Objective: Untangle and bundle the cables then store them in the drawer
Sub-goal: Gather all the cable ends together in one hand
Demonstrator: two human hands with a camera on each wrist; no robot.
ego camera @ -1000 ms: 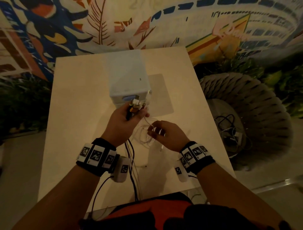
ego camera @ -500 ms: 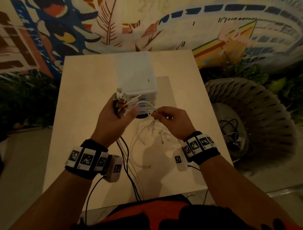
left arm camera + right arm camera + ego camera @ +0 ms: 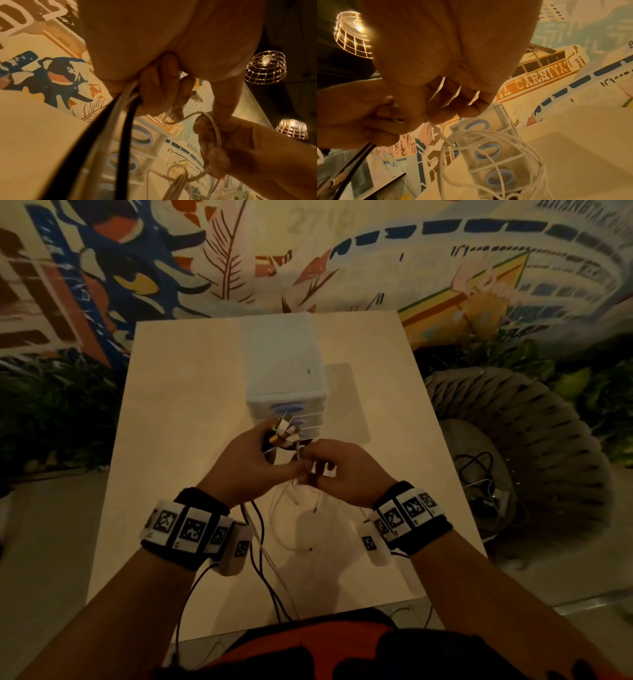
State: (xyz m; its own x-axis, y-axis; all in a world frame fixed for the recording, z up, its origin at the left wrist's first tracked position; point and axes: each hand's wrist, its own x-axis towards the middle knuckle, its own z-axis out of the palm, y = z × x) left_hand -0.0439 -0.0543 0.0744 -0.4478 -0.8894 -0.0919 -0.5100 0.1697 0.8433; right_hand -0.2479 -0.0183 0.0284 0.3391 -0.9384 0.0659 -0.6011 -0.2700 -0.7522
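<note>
In the head view my two hands have come together since a moment ago: the left hand [image 3: 251,455] grips the cable ends [image 3: 283,432], the right hand [image 3: 337,470] pinches the white cable [image 3: 298,455], before the drawer unit [image 3: 286,378] at the worktop [image 3: 178,412] centre. In the left wrist view the black cables [image 3: 109,121] hang down. In the right wrist view white loops [image 3: 496,148] hang over open worktop.

Drawer unit [image 3: 284,378] on table [image 3: 178,440], centre, toward far edge. Both hands just before unit, above table: left hand [image 3: 246,463] left, right hand [image 3: 346,470] right, touching. Cables [image 3: 270,542] hanging from hands toward near table edge. Chair [image 3: 524,446] right of table, more cables [image 3: 479,474] on seat.
</note>
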